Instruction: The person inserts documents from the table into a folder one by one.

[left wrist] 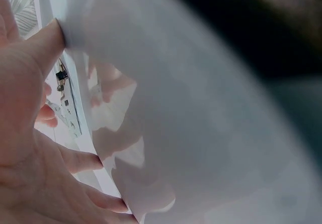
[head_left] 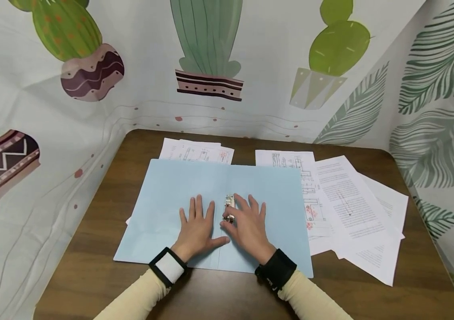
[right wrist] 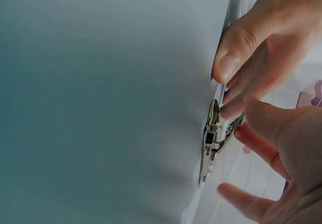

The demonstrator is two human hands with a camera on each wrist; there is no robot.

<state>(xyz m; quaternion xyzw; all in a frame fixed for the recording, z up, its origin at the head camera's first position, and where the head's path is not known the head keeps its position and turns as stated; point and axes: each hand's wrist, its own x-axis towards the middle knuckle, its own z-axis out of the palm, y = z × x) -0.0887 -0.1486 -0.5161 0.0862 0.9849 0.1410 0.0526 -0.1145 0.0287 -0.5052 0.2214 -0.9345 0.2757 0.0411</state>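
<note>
A light blue file folder (head_left: 170, 186) lies spread open on the table, with a metal lever clip (head_left: 228, 201) fixed just right of its centre fold. My left hand (head_left: 196, 231) rests flat on the left cover, fingers spread and thumb out toward the fold. At the clip, my right hand (head_left: 251, 229) has its thumb and index finger close together at the raised lever. In the right wrist view the clip (right wrist: 209, 139) stands partly raised, its lever end between that thumb and index finger. The other right fingers spread over the right cover.
Printed sheets (head_left: 348, 200) with text overlap to the right of the folder. Drawings with red marks (head_left: 287, 158) stick out from under its right side, and more papers (head_left: 194, 151) show behind it. The brown wooden table (head_left: 102, 178) meets a cactus-patterned cloth (head_left: 146, 80).
</note>
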